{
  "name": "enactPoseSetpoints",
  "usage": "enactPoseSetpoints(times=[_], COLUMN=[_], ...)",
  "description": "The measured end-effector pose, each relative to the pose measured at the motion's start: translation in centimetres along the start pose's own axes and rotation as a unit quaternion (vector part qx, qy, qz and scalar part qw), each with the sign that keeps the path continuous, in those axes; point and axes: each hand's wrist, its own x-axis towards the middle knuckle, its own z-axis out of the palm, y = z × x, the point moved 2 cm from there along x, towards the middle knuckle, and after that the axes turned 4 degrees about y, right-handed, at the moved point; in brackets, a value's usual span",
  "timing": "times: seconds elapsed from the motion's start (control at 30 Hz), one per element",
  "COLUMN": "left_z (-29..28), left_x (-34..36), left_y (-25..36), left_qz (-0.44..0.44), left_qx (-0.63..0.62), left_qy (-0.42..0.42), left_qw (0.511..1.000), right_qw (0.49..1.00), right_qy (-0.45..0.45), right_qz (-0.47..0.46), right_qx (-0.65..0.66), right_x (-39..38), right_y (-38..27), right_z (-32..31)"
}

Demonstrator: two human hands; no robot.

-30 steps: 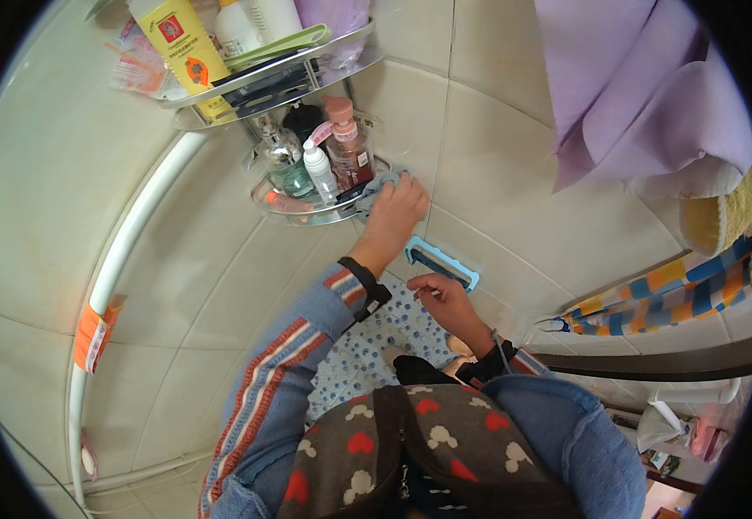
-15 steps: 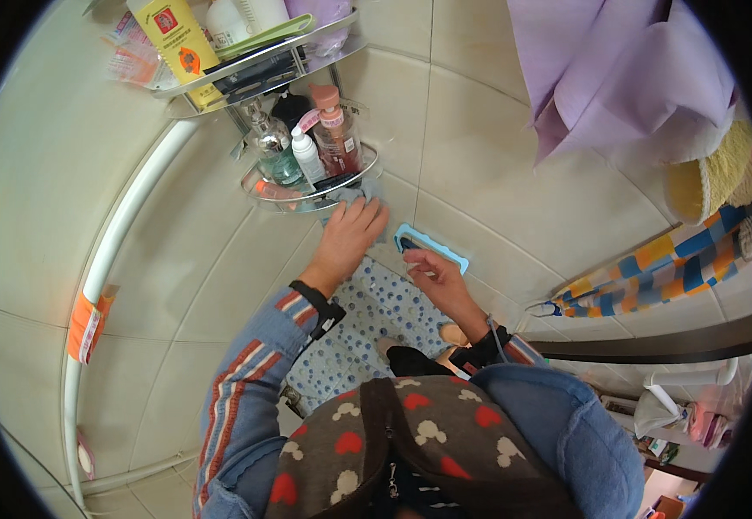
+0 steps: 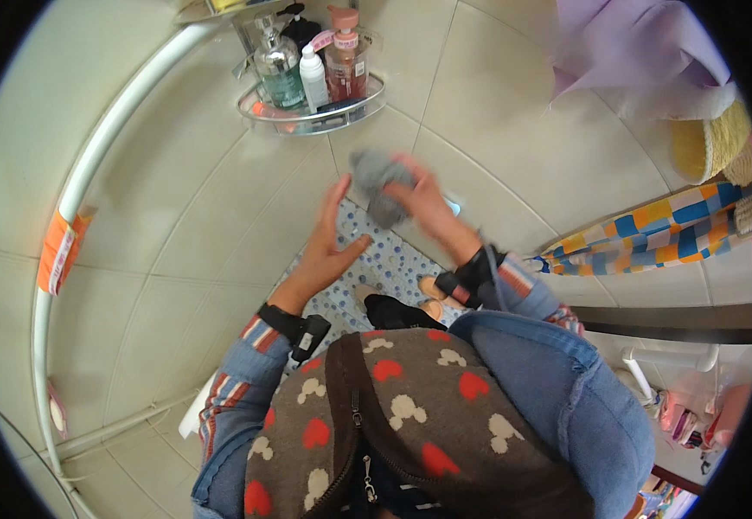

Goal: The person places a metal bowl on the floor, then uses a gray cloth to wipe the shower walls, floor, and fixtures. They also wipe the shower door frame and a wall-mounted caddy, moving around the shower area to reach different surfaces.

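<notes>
The corner shelf [image 3: 313, 130] holds 4 bottles: a clear pump bottle [image 3: 279, 73] with greenish liquid, a pink-topped bottle [image 3: 346, 71] with red liquid, a white bottle [image 3: 313, 80] and a black bottle [image 3: 299, 31]. Below the shelf, your right hand [image 3: 426, 201] grips a blurred grey cloth [image 3: 381, 177]; your left hand [image 3: 322, 253], fingers wide, is near it. A purple cloth [image 3: 640, 52] hangs right of the shelf.

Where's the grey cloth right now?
Head view, just above centre: the grey cloth is in the right hand, up and right of the open left hand, lower in the picture than the corner shelf.
</notes>
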Motion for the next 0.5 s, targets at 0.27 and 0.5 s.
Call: enactPoseSetpoints(times=[0.27, 0.5], left_z=[-6.9, -8.1], left_x=[-13.7, -25.3], left_y=[-10.0, -14.4], left_qz=[-0.258, -0.239], left_qx=[-0.028, -0.078], left_qy=[0.157, 0.263], left_qw=[0.953, 0.931], right_qw=[0.524, 0.748], right_qy=[0.163, 0.033], right_qz=[-0.443, -0.305], right_qx=[-0.709, -0.589], right_x=[4.5, 5.5], right_y=[-8.7, 2.6], right_z=[-10.3, -6.0])
